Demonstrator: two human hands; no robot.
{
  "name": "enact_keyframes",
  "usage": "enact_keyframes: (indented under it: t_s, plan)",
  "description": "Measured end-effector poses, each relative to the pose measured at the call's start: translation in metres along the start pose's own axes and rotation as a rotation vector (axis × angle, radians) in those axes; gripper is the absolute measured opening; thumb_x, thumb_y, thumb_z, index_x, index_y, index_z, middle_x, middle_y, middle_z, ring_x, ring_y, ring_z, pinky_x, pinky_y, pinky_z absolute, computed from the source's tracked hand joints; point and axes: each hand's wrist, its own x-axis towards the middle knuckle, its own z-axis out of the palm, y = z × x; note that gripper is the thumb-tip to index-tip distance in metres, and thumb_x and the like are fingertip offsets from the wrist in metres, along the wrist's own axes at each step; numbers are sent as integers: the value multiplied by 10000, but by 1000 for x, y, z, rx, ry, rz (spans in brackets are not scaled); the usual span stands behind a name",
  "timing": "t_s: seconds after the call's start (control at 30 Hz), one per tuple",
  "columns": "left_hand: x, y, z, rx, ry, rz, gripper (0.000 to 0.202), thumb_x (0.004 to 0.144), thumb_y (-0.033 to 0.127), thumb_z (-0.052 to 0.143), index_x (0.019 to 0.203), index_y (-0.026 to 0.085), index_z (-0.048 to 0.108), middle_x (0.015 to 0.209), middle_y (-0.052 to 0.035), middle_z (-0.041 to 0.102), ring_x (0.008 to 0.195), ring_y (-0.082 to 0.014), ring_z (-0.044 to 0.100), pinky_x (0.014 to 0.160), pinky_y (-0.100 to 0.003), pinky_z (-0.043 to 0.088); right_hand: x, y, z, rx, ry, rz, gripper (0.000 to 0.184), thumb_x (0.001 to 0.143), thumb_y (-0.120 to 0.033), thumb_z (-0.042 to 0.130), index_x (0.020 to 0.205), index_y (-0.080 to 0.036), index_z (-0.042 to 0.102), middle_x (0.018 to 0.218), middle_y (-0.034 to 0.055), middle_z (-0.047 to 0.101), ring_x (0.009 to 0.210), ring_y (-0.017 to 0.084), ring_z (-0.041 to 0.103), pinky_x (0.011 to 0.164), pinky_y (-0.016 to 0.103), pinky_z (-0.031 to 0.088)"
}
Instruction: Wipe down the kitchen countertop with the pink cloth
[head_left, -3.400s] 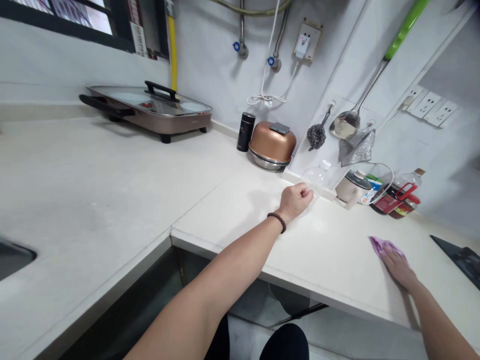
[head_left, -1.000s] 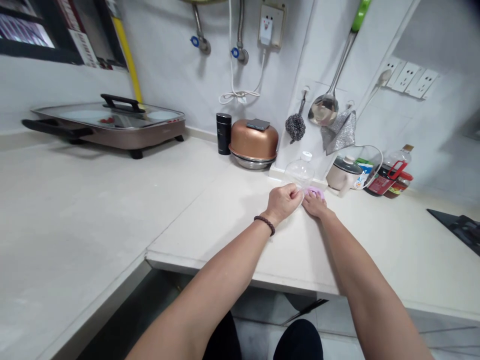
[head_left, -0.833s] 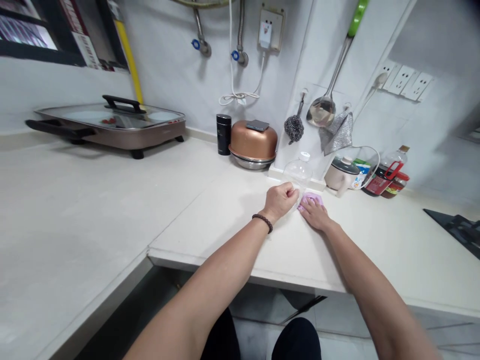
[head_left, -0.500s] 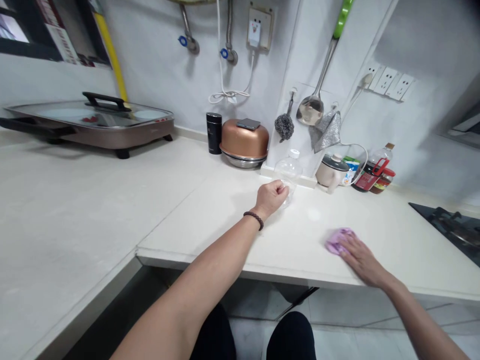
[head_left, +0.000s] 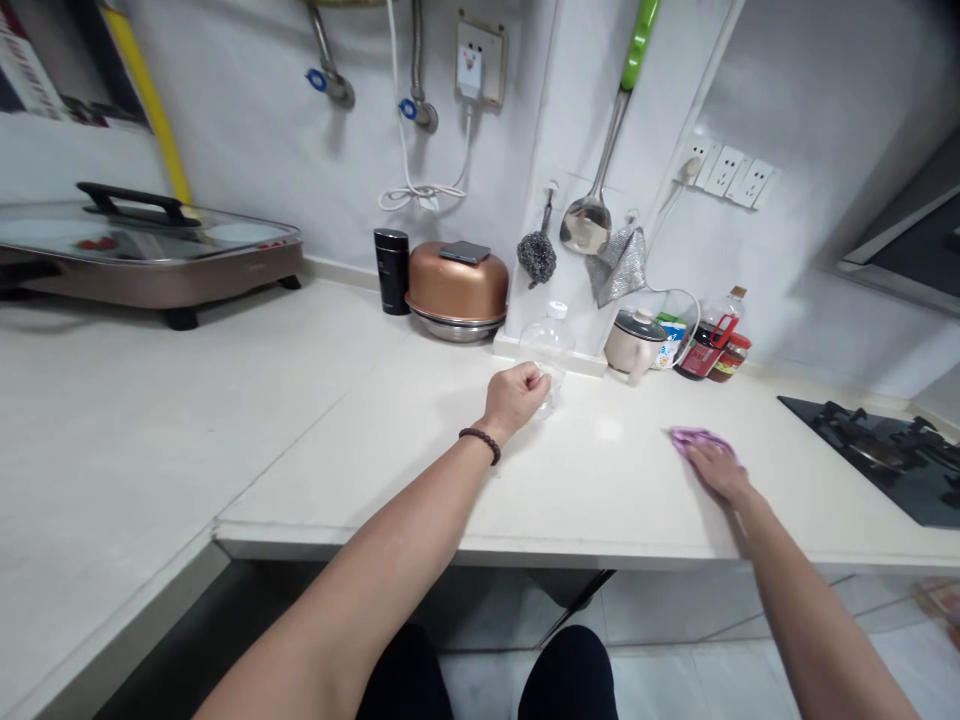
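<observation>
My left hand (head_left: 517,395) is closed in a fist at the side of a clear plastic bottle (head_left: 551,335) with a white cap. The bottle stands upright on the white countertop (head_left: 420,460), its lower part partly hidden by the fist. On the right, my right hand (head_left: 716,468) presses a crumpled purple cloth (head_left: 694,436) against the counter surface. The fingers lie over the cloth, covering part of it.
A gas stove (head_left: 885,450) is set into the counter at the right. Along the wall stand a copper-coloured lid (head_left: 457,285), a black canister (head_left: 392,270), a small pot (head_left: 630,345) and jars (head_left: 701,350). An electric griddle (head_left: 172,275) sits at left.
The view has swung to the right. My right hand has slid the purple cloth rightward and away from the front edge. My left hand stays at the bottle.
</observation>
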Motion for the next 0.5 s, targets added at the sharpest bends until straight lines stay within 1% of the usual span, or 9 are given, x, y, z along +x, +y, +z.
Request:
enact_keyframes:
  t_s: [0.03, 0.1, 0.17, 0.23, 0.27, 0.3, 0.37, 0.43, 0.5]
  plan:
    - [0, 0, 0, -3, 0, 7, 378, 815, 322, 580, 558, 225, 320, 541, 60, 337, 546, -109, 348, 566, -264, 288, -4, -32, 1, 11, -55, -32, 575, 1065, -593, 299, 1560, -402, 523, 1681, 0, 396, 1561, 355, 320, 1202, 745, 276]
    - [-1, -1, 0, -9, -1, 18, 380, 822, 335, 577, 559, 226, 326, 543, 59, 339, 544, -108, 351, 567, -262, 294, -20, -93, 3, 20, -116, -192, 565, 1086, -579, 288, 1615, -428, 415, 1726, -43, 290, 1609, 338, 183, 1240, 736, 176]
    - [-1, -3, -1, -5, -4, 24, 384, 824, 344, 577, 555, 226, 329, 539, 59, 336, 539, -107, 348, 564, -262, 293, -40, -142, 6, 37, -172, -365, 567, 1094, -592, 284, 1634, -439, 371, 1747, -62, 224, 1625, 341, 90, 1268, 693, 116]
    - [-2, -4, -1, 7, -12, 27, 386, 823, 352, 579, 552, 225, 336, 533, 59, 339, 534, -106, 347, 562, -262, 292, -59, -172, 9, 65, -208, -514, 571, 1092, -618, 291, 1634, -455, 365, 1752, -67, 204, 1626, 345, 67, 1271, 678, 106]
    - [-2, -5, -1, 13, -16, 27, 387, 823, 356, 581, 551, 225, 339, 529, 59, 341, 531, -106, 348, 561, -262, 293, -66, -177, 12, 82, -210, -576, 569, 1091, -624, 291, 1630, -460, 374, 1750, -68, 210, 1625, 343, 79, 1274, 667, 109]
    - [-3, -6, -1, 19, -19, 27, 387, 824, 360, 582, 551, 225, 342, 526, 59, 343, 528, -106, 349, 560, -263, 294, -69, -176, 14, 98, -202, -623, 565, 1092, -622, 293, 1625, -459, 387, 1747, -69, 225, 1624, 336, 98, 1279, 651, 115]
    - [-3, -7, -1, 21, -25, 23, 390, 826, 364, 582, 550, 225, 344, 526, 59, 345, 526, -106, 354, 561, -263, 298, -64, -154, 18, 123, -160, -659, 560, 1093, -600, 298, 1604, -427, 447, 1728, -56, 287, 1617, 314, 145, 1290, 614, 143]
    - [-3, -7, -1, 18, -28, 17, 397, 826, 367, 583, 547, 225, 340, 527, 58, 339, 526, -107, 351, 559, -263, 297, -48, -108, 20, 121, -98, -599, 564, 1086, -567, 312, 1558, -359, 540, 1686, -18, 388, 1604, 294, 208, 1291, 590, 197]
    - [-3, -8, -1, 15, -31, 12, 401, 827, 369, 586, 545, 224, 340, 530, 58, 337, 529, -107, 347, 557, -262, 294, -28, -42, 19, 78, -30, -451, 572, 1070, -536, 313, 1493, -303, 619, 1621, 23, 494, 1561, 282, 324, 1277, 579, 266]
